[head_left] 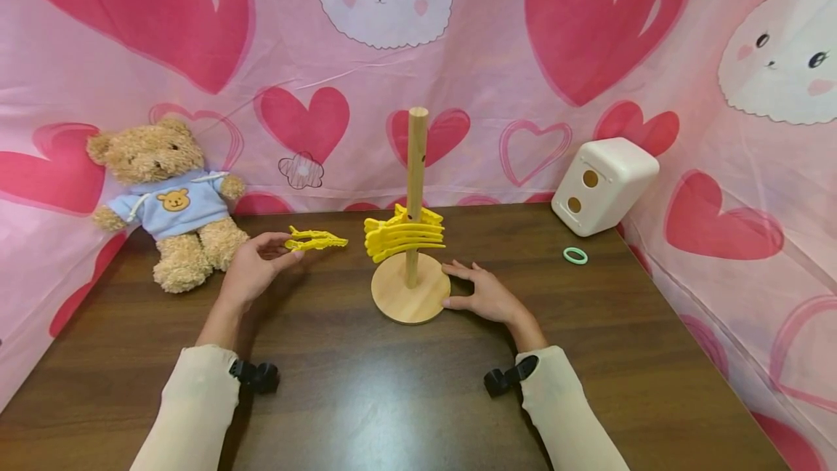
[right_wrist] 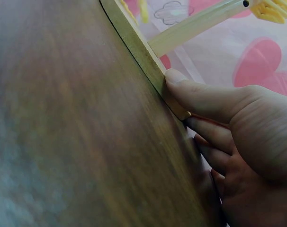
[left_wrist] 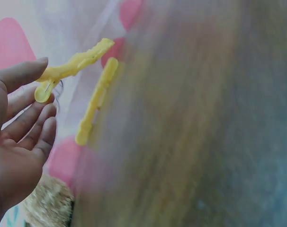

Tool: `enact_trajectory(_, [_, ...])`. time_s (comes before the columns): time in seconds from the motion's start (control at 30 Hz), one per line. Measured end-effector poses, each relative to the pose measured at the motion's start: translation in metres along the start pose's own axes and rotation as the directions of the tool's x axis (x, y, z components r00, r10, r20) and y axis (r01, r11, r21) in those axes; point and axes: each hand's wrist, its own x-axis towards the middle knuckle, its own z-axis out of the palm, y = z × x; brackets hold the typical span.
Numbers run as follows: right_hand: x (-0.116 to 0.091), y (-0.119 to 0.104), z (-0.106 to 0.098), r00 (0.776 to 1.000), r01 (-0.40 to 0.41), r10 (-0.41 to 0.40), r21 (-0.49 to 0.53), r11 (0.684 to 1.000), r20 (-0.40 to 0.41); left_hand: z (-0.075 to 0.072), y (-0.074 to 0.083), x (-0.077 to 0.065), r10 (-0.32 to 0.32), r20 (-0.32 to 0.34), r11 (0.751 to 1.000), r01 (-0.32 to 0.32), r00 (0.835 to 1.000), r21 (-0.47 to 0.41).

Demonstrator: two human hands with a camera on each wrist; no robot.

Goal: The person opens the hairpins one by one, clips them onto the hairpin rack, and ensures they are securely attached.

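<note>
My left hand pinches a yellow clip by its end, thumb on one side and fingers on the other. A small metal spring shows at the pinched end in the left wrist view. Just beyond it is another slim yellow piece. A wooden stand with a round base and upright post is in the middle. Several curved yellow pieces cluster around the post; how they are fixed cannot be made out. My right hand holds the base's right rim between thumb and fingers.
A teddy bear in a blue top sits at the back left. At the back right stands a white box with two round holes, a pale green ring in front of it. Heart-patterned cloth hangs behind the brown table.
</note>
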Motion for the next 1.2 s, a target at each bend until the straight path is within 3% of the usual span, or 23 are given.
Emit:
enact_trajectory(0.17, [0.000,0.000,0.000,1.000,-0.002,0.002,-0.001,1.000,0.000,0.000,0.013,-0.002,0.033,-0.047,0.995,-0.037,0.998,-0.098])
enact_trajectory(0.37, [0.000,-0.001,0.000,1.000,-0.006,0.006,0.002,1.000,0.001,-0.002,0.031,-0.007,0.057,-0.069,0.990,-0.066,0.996,-0.128])
enact_trajectory(0.6, [-0.001,-0.002,0.000,1.000,-0.015,0.015,0.018,1.000,0.004,-0.003,0.052,-0.011,0.144,-0.127,0.966,-0.167,0.981,-0.197])
enact_trajectory(0.77, [-0.001,-0.003,-0.001,1.000,-0.025,0.025,0.030,0.999,0.006,-0.005,0.061,-0.013,0.199,-0.133,0.951,-0.224,0.971,-0.211])
enact_trajectory(1.0, [-0.001,-0.002,-0.001,1.000,-0.028,0.028,0.023,0.999,0.001,-0.004,0.074,-0.016,0.281,-0.142,0.949,-0.297,0.949,-0.106])
enact_trajectory(1.2, [-0.001,-0.002,-0.001,1.000,-0.027,0.027,0.026,0.999,0.005,-0.001,0.085,-0.018,0.314,-0.194,0.923,-0.347,0.929,-0.165])
